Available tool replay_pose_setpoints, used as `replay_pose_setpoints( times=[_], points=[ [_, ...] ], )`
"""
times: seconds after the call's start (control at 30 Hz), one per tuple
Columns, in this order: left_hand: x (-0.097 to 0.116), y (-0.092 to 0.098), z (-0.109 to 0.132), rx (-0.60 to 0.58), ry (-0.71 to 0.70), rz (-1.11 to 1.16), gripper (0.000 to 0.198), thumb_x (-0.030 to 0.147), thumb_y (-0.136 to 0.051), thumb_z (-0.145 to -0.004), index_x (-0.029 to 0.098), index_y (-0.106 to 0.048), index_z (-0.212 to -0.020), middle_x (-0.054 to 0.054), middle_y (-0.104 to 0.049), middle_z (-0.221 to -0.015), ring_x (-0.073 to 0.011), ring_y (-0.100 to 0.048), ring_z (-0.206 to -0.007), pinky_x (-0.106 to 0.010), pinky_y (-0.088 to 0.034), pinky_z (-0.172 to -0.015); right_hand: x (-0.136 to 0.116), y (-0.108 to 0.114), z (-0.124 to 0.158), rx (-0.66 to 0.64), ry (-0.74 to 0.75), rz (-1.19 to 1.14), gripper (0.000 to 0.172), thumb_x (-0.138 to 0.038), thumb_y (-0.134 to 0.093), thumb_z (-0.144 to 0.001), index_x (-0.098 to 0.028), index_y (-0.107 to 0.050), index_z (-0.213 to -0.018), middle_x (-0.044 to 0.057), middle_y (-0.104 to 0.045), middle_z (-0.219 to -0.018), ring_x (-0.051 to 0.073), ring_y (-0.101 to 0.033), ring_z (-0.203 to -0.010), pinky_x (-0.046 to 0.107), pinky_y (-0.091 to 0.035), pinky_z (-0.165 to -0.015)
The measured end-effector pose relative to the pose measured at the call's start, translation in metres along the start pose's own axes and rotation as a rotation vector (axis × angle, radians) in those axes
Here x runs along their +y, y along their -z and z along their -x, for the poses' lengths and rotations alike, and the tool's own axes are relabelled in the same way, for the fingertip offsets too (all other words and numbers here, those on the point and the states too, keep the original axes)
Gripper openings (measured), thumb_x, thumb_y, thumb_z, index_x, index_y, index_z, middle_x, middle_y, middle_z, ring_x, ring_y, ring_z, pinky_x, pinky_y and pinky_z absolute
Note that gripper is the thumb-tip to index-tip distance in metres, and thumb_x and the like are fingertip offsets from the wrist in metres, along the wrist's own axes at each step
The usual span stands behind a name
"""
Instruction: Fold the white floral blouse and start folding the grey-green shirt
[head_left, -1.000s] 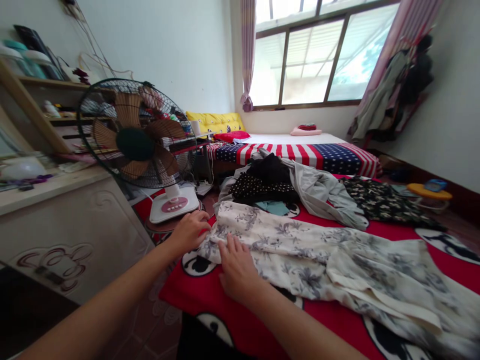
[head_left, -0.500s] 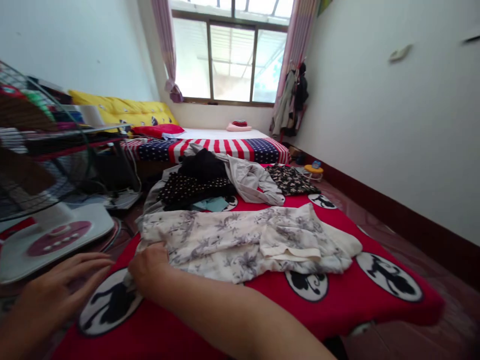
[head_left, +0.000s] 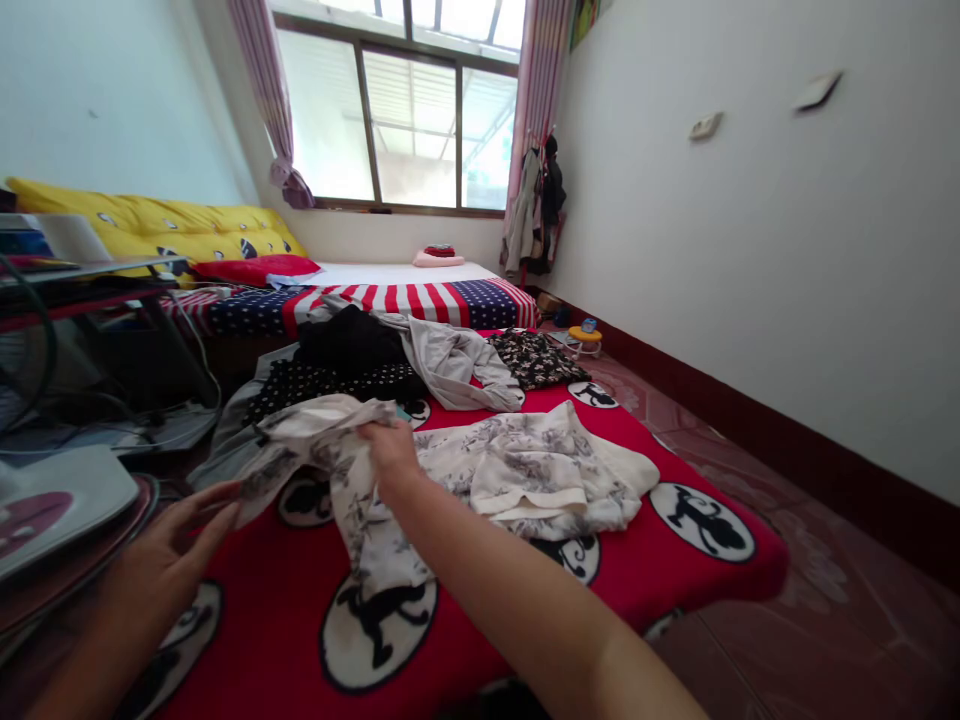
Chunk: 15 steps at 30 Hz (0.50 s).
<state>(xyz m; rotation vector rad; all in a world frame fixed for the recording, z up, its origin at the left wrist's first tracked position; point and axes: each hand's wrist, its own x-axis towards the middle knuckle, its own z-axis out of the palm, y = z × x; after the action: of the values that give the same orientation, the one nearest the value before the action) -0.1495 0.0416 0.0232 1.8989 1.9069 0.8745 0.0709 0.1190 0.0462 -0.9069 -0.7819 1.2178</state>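
The right hand (head_left: pixel 390 450) is closed on a raised fold of the pale garment (head_left: pixel 525 465), which is patterned with grey flowers. The lifted portion slopes down toward the left hand (head_left: pixel 176 550), whose thumb and fingers are slightly parted at the garment's edge; whether they grip it cannot be told. The remainder lies creased on the red cloth (head_left: pixel 600 600), to the right of the right hand. Behind it are a dotted garment (head_left: pixel 281 392), a black garment (head_left: pixel 352 340), a grey garment (head_left: pixel 465 365) and a dark floral garment (head_left: pixel 540 360).
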Motion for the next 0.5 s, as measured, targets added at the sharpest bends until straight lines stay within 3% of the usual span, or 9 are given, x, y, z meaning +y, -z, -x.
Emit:
replay_pose_setpoints(
  times=[0.07,0.2,0.33,0.4,0.5],
  points=[
    [0.043,-0.030,-0.005,0.084,-0.007,0.183,0.042,0.057,-0.049,-0.082,0.033,-0.056,-0.115,0.005,-0.070,-0.107,-0.0257,-0.065,-0.101,-0.045,-0.054,-0.087,-0.031,0.039,-0.003,0.132,0.006,-0.136,0.025,-0.026,-0.065,-0.055,-0.015,-0.063,-0.076,-0.003,-0.063,-0.063,0.014,-0.058,-0.061,0.025,-0.048,-0.060],
    [0.134,-0.095,-0.010,0.033,-0.307,0.355,0.047,0.051,-0.047,-0.086,0.020,-0.058,-0.119,-0.007,-0.062,-0.123,-0.0242,-0.063,-0.106,-0.038,-0.052,-0.092,-0.088,0.146,0.010,0.440,0.144,-0.239,0.029,-0.028,-0.065,-0.056,-0.016,-0.062,-0.082,0.001,-0.069,-0.076,0.019,-0.066,-0.076,0.030,-0.055,-0.070],
    [0.200,-0.163,-0.009,-0.095,-0.621,0.244,0.047,0.042,-0.039,-0.094,0.018,-0.049,-0.133,-0.011,-0.050,-0.140,-0.0223,-0.044,-0.131,-0.039,-0.035,-0.111,-0.101,0.251,0.036,0.794,0.211,-0.152,0.037,-0.027,-0.067,-0.054,-0.017,-0.063,-0.090,0.003,-0.072,-0.087,0.023,-0.068,-0.085,0.032,-0.058,-0.073],
    [0.217,-0.191,-0.006,-0.183,-0.647,0.105,0.052,0.043,-0.040,-0.093,0.018,-0.043,-0.139,-0.013,-0.044,-0.145,-0.0246,-0.039,-0.135,-0.042,-0.032,-0.111,-0.096,0.288,0.049,0.808,0.181,-0.054,0.039,-0.026,-0.069,-0.052,-0.018,-0.062,-0.090,0.003,-0.072,-0.087,0.025,-0.068,-0.088,0.033,-0.059,-0.072],
    [0.222,-0.219,-0.001,-0.218,-0.645,-0.120,0.056,0.049,-0.048,-0.089,0.023,-0.046,-0.138,-0.013,-0.041,-0.148,-0.0316,-0.036,-0.136,-0.052,-0.028,-0.111,-0.088,0.320,0.066,0.662,0.128,0.025,0.044,-0.024,-0.073,-0.050,-0.018,-0.062,-0.092,0.005,-0.072,-0.087,0.027,-0.068,-0.091,0.034,-0.059,-0.072]
  ],
)
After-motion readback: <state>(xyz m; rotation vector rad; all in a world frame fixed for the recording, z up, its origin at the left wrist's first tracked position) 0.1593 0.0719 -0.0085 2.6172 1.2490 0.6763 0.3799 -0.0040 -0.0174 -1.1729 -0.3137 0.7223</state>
